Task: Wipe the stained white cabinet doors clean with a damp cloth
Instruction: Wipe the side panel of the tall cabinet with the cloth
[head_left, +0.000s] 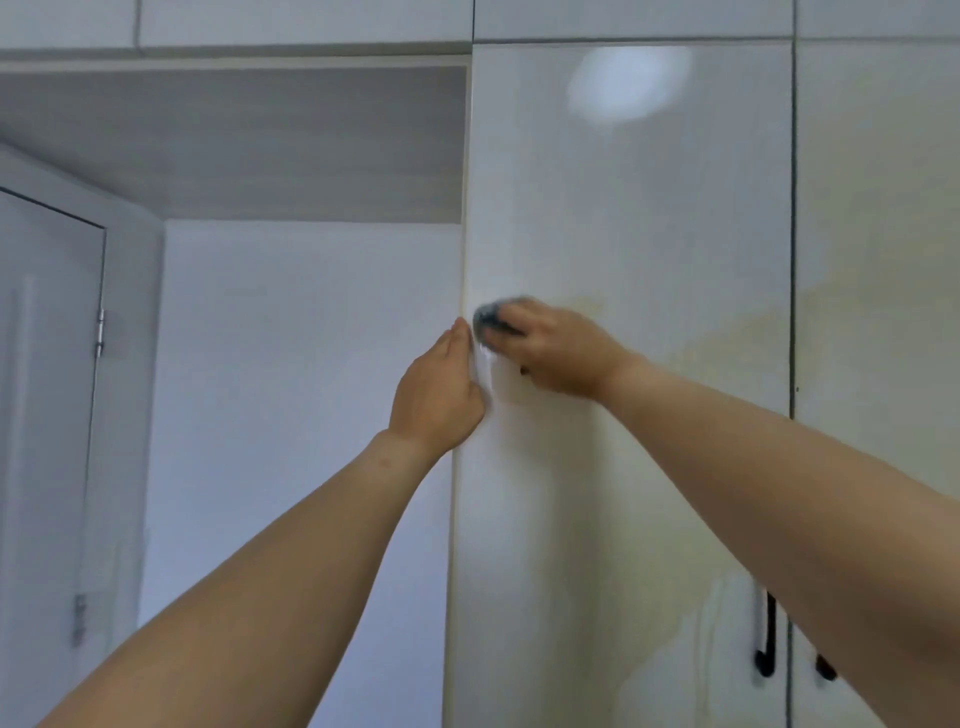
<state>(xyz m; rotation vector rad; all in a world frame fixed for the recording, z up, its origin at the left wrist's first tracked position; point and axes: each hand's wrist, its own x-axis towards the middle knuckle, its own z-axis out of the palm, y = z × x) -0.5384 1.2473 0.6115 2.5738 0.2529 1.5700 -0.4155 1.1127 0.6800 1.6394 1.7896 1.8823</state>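
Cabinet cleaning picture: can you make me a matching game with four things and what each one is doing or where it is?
Things:
1. left hand
2. right hand
3. dark cloth
4. black handle

States:
A. low on the door, near the gap between two doors
B. pressed on the door, under fingers
C. resting at the cabinet door's left edge
D. holding the cloth against the door

Pairs: 1-C, 2-D, 3-B, 4-A
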